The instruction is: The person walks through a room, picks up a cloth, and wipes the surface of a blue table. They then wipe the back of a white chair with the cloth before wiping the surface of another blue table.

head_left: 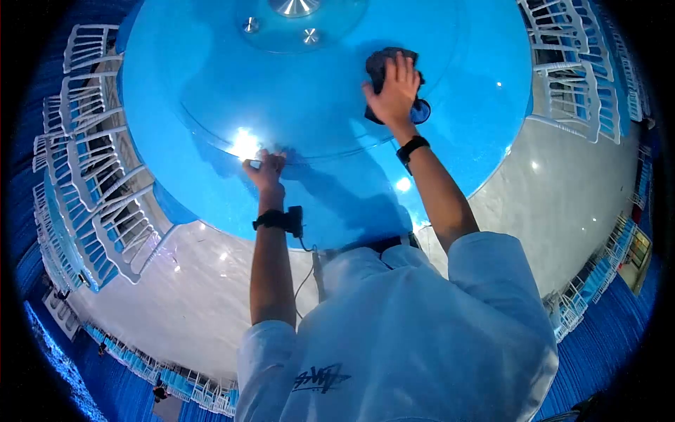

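A round table with a blue cover (pixel 232 77) carries a large clear glass disc (pixel 309 105). At the disc's near edge is my left hand (pixel 266 171), its fingers bent over the rim beside a bright reflection. Further right, my right hand (pixel 396 91) lies with spread fingers on a dark crumpled cloth (pixel 378 65), pressing it flat on the glass near the edge. Part of the cloth shows blue by the wrist. Both wrists wear black bands, and a cable hangs from the left one.
Metal fittings (pixel 295 5) stand at the disc's middle, with two small round metal pieces (pixel 310 35) nearby. White chairs (pixel 91 162) line the left side, and more white chairs (pixel 576 77) stand at the right. Around the table runs a shiny pale floor (pixel 555 197).
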### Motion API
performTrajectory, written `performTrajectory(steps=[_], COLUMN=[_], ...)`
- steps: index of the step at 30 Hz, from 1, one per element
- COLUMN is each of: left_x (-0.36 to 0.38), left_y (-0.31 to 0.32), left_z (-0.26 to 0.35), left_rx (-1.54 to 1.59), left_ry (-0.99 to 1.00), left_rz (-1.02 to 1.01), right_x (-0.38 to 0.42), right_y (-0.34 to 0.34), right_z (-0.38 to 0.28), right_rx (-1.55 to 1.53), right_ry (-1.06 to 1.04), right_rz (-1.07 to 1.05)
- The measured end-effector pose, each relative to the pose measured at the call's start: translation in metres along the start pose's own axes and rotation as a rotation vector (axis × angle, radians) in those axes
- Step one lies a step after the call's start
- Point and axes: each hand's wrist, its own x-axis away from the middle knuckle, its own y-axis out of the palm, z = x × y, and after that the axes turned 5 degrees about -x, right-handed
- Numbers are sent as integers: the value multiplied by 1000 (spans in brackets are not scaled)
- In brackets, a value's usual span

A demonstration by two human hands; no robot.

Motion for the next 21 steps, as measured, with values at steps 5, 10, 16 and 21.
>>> performTrajectory(steps=[5,10,16,21], left_x=[10,91,24,-22], left_y=[19,71,-22,-35], left_z=[-75,-40,-5,82], left_rx=[482,4,5,-84], left_ry=[-105,-179,-49,17], left_rz=[-238,-281,-212,12], right_x=[48,87,56,39], right_y=[11,-13,-54,-32], right_z=[-76,-100,14,91], right_rx=[-195,-281,-99,-30], right_ry=[-335,-547,-405,-40], right_rz=[-216,-484,-379,139])
